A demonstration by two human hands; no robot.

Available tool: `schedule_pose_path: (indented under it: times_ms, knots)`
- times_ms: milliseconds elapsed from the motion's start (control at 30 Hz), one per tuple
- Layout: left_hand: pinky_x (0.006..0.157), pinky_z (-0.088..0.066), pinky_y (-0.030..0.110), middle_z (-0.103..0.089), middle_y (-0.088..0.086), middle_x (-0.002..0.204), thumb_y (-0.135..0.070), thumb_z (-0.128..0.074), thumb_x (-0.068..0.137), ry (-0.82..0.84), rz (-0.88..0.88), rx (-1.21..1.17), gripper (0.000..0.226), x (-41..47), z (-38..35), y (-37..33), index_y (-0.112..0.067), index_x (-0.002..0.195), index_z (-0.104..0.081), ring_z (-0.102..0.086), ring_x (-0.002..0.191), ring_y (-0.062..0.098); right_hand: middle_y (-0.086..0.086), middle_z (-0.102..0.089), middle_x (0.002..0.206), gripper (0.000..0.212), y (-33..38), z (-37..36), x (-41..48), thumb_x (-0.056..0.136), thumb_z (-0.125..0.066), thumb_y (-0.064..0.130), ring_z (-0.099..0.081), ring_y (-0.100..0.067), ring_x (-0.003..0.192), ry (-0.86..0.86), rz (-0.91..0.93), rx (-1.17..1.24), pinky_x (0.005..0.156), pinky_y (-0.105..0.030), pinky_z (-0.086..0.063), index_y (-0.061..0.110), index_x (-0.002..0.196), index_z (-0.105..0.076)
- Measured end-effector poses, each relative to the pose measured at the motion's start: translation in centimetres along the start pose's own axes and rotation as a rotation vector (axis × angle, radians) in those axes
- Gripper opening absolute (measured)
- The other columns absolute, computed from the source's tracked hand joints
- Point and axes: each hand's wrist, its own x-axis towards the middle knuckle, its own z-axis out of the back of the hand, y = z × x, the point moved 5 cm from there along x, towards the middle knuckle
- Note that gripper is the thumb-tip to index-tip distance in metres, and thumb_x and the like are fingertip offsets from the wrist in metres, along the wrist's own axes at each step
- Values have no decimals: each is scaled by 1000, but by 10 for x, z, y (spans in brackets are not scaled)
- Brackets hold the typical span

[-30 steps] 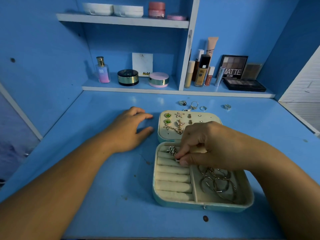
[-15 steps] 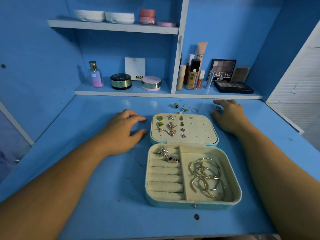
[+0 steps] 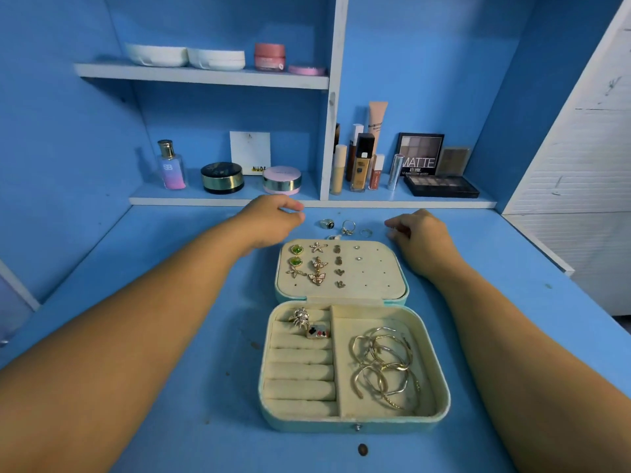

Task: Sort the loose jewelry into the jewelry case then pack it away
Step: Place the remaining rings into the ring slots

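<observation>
A: What lies left to right?
B: Left hand [image 3: 269,221], fingers relaxed, empty; loose rings [image 3: 347,228] on the desk just behind the open jewelry case [image 3: 307,423]; right hand [image 3: 421,235], curled, contents indiscernible. Shelf behind: perfume bottle [image 3: 170,167], palette [image 3: 440,186].

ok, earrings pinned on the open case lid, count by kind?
green-stone earrings: 2
starfish earrings: 2
butterfly earrings: 2
small gold studs, shape too small to tell: 4
tiny silver studs: 2
Total: 12
</observation>
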Motion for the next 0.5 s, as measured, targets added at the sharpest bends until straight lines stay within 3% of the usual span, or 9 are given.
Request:
schedule_pose_path:
  times_ms: [133,267,500]
  knots:
    - [94,-47,31,-62,1,122,-26,-64,92,42,-114,91,31,20,-24,-23,-29,123,-62,-59,109,17,-10,-61,108,22,3,4,-2,91,-63,21,-57,-23,97,-8,51,2,82,-17,-35,15,110,-70]
    - [92,-44,28,-64,3,121,-26,-76,83,60,-225,316,41,28,-36,-36,-22,122,-66,-60,110,17,-5,-66,104,20,5,7,-4,90,-63,20,-55,-16,88,-51,54,50,80,-17,-38,13,108,-68]
    - [87,-53,38,-70,7,107,-25,-72,87,-6,-378,613,26,31,-43,-50,-11,109,-72,-65,95,21,3,-61,90,19,5,8,-3,91,-64,23,-53,-12,83,-77,41,97,78,-19,-39,14,107,-66]
